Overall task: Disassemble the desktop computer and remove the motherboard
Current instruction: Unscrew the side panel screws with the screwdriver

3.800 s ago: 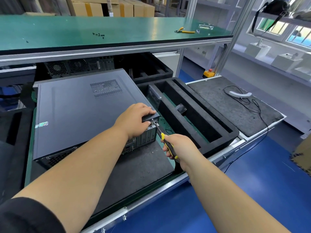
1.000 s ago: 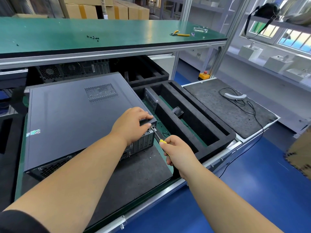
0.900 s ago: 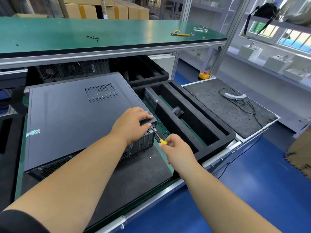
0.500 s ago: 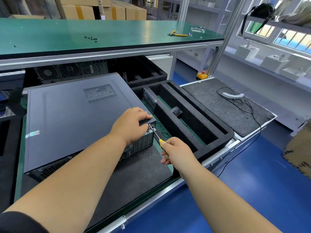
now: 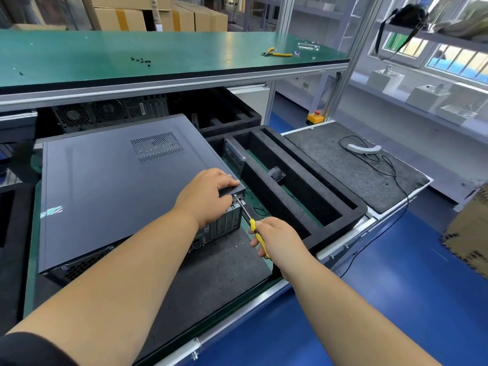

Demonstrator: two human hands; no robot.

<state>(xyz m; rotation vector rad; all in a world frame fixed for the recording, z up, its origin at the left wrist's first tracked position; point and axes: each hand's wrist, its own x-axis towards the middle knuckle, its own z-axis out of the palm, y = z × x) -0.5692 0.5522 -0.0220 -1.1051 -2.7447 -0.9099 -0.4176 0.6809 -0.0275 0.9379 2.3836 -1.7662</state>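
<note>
A dark grey desktop computer case [image 5: 111, 186] lies on its side on a black foam mat [image 5: 211, 270], its side panel closed and its rear panel facing me. My left hand [image 5: 208, 196] grips the case's near right top corner, fingers curled over the edge. My right hand [image 5: 277, 239] holds a yellow-handled screwdriver [image 5: 253, 228]. Its shaft points up and left, and the tip sits at a screw on the rear corner just below my left fingers. The motherboard is hidden inside the case.
A black foam tray [image 5: 317, 191] with long slots stands right of the case, holding a small black part [image 5: 276, 174]. Further right a grey mat [image 5: 351, 175] carries a white cabled device [image 5: 364, 148]. The green shelf [image 5: 184, 54] above holds loose screws [image 5: 141, 60] and yellow pliers [image 5: 277, 52].
My right hand has shifted its grip along the screwdriver handle while the tip stays at the corner screw. My left hand and the case have kept still.
</note>
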